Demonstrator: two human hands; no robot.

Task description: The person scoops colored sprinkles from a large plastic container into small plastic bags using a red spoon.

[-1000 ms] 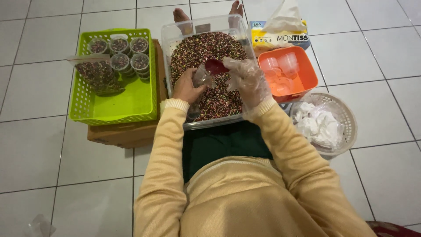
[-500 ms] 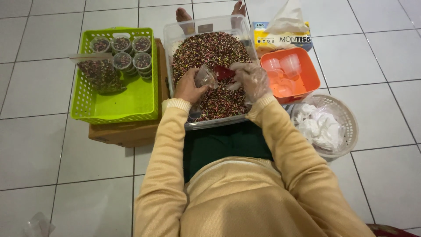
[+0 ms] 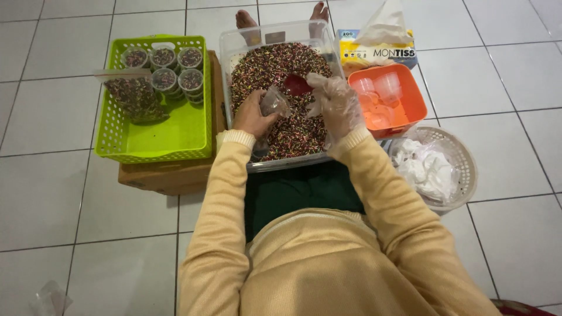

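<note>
Sprinkles: multicoloured, heaped in clear plastic tub (image 3: 234, 47) on floor in front of the seated person, betw. the two arms; they fill most of it.
Small bag: clear plastic pouch (image 3: 273, 100), held upright just above the sprinkles, near tub's centre.
Left hand: bare (image 3: 253, 114), fingers clenched round the pouch's lower left side, knuckles resting on the sprinkles.
Red scoop: small, dark red (image 3: 297, 85), right beside the pouch mouth, over the sprinkles.
Right hand: in thin clear glove (image 3: 335, 100), fingers closed on the scoop's handle end; handle itself hidden by glove, so grip detail can't be told.
Green basket: lime, slotted walls (image 3: 111, 126), left of tub, sitting on a brown cardboard box (image 3: 170, 175). Holds small round lidded cups (image 3: 165, 79) filled w/ sprinkles, stacked at back, plus a filled zip bag (image 3: 133, 96) lying in front-left of them.
Orange tray: (image 3: 413, 93) just right of tub, touching it; empty clear cups inside.
Tissue box: yellow-and-blue (image 3: 377, 55), behind the orange tray, white sheet sticking up.
White basket: round, woven plastic (image 3: 465, 164), right of the person's arm, w/ crumpled white stuff inside.
Feet: bare toes (image 3: 246, 20) showing past the tub's far wall.
Floor: pale tiles (image 3: 52, 193); scrap of clear plastic at bottom-left corner.
</note>
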